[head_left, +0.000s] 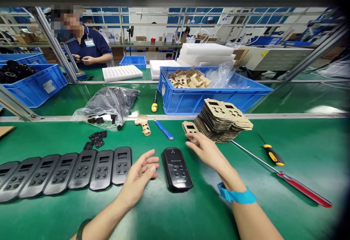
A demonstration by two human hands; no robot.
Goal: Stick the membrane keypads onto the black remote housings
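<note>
A black device with a glossy face (178, 170) lies upright on the green bench between my hands. Just left of it my left hand (141, 174) hovers with fingers apart and nothing in it. My right hand (203, 150) reaches toward a tan cut-out sheet (189, 127) beside a tall stack of the same sheets (222, 119); its fingertips overlap the sheet's lower edge, and its fingers are apart. A row of several black housings with buttons (101, 169) stretches to the left. Small black button pads (96, 138) lie behind the row.
Behind are a clear bag of black parts (109, 105), a blue bin (202, 99), a yellow screwdriver (154, 105), a blue cutter (164, 130) and a peeled tan piece (144, 125). Right: a red-handled screwdriver (303, 189) and a yellow-black one (273, 155). A person (91, 46) works across the bench.
</note>
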